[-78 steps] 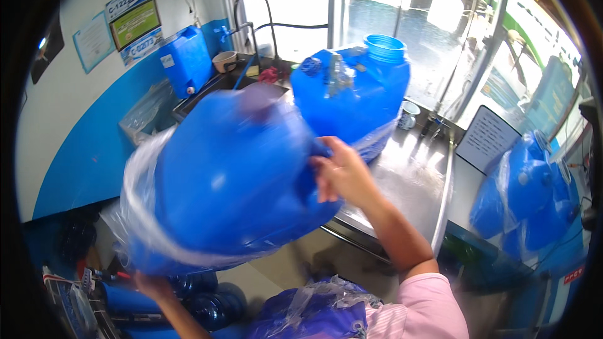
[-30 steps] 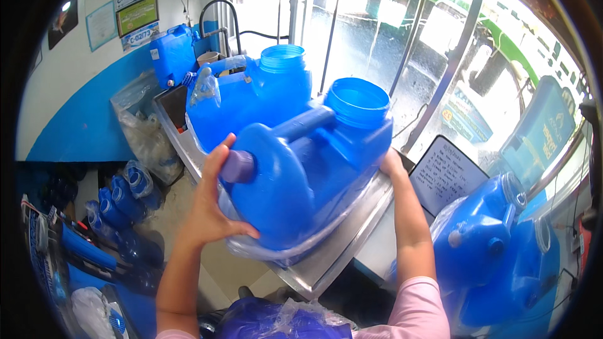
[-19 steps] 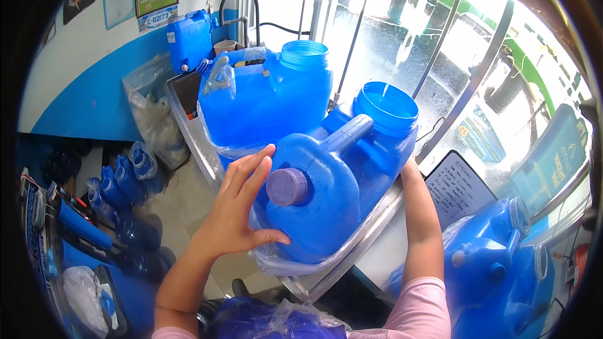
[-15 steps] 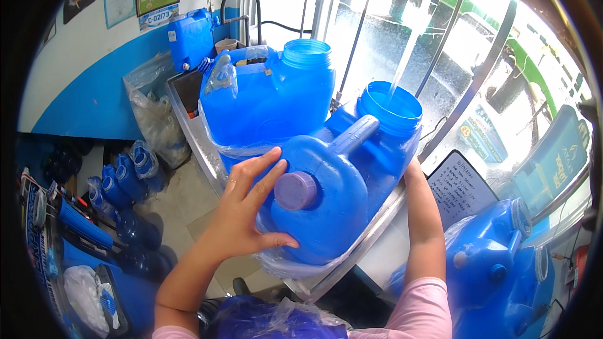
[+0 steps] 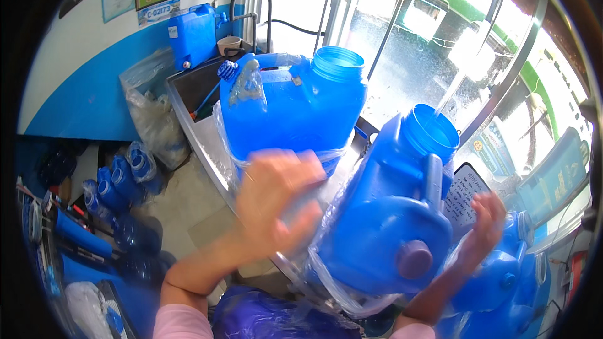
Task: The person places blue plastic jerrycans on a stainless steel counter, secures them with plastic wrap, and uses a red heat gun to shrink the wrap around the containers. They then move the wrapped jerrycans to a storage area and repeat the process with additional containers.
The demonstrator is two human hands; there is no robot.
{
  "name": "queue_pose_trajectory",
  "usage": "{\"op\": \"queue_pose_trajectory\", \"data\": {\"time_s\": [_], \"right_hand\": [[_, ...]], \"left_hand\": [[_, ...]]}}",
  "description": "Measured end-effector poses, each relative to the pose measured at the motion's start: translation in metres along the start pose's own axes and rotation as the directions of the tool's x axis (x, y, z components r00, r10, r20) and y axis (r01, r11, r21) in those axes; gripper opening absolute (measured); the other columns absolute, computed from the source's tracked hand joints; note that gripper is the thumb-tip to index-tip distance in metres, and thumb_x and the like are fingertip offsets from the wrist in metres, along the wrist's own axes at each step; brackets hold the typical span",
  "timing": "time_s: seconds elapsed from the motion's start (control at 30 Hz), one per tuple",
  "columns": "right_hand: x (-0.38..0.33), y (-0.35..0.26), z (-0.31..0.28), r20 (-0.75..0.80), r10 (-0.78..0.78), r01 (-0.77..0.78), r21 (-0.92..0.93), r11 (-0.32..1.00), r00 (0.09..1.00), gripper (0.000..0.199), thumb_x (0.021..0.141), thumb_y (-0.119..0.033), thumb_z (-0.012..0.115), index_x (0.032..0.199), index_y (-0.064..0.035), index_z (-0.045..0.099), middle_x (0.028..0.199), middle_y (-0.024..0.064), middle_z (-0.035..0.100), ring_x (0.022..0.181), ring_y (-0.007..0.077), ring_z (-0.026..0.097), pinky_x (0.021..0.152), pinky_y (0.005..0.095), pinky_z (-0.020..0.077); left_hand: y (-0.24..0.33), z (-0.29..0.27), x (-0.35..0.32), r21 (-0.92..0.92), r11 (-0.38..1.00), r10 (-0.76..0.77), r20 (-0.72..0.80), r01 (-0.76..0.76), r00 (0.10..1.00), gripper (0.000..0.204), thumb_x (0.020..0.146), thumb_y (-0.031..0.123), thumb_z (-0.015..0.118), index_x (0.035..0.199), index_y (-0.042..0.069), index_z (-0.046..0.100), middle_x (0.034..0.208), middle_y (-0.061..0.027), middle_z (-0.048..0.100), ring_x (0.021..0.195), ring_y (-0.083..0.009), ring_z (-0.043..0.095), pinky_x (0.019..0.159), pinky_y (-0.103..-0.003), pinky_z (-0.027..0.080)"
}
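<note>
The blue plastic jug with a purple round cap rests at the edge of the stainless-steel tabletop. Centre its wide mouth under the clear water stream. Left hand: open, apart. Right hand: open, loosely curled alongside; contact unclear. Steady before filling.

The barred window is brightly lit. The white wall has a curved blue lower part; the floor is beige
</note>
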State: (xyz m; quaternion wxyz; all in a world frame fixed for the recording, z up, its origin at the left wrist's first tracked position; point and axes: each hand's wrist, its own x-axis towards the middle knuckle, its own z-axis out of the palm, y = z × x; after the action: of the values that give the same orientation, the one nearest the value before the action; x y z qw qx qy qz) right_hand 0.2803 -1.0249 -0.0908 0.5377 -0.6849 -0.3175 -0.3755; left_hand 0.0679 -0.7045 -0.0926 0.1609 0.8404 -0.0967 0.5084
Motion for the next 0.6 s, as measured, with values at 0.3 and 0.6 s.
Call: {"op": "queue_pose_trajectory", "data": {"time_s": [0.3,0.6], "right_hand": [[-0.069,-0.192,0.062,0.277,-0.413,0.303,0.364,0.881,0.868,0.026,0.087,-0.028,0.070,0.106,-0.0105,0.066,0.101,0.0201,0.054,0.084,0.0328,0.060,0.062,0.0430,0.0535],[-0.086,-0.152,0.277,0.069,0.147,-0.150,0.034,0.988,0.987,0.033,0.090,-0.021,0.062,0.116,-0.0017,0.059,0.112,0.0152,0.053,0.099,0.0220,0.058,0.085,0.0341,0.0518]], "left_hand": [[-0.244,-0.038,0.060,-0.181,0.912,-0.381,-0.046,0.367,0.923,0.060,0.081,0.040,0.070,0.128,0.006,0.054,0.123,-0.0207,0.055,0.116,-0.0341,0.053,0.102,-0.046,0.040],[-0.319,-0.011,0.055,-0.687,0.704,-0.020,0.231,0.178,0.973,0.091,0.068,0.070,0.071,0.128,0.004,0.057,0.118,-0.0152,0.061,0.108,-0.0276,0.060,0.094,-0.038,0.046]]}}
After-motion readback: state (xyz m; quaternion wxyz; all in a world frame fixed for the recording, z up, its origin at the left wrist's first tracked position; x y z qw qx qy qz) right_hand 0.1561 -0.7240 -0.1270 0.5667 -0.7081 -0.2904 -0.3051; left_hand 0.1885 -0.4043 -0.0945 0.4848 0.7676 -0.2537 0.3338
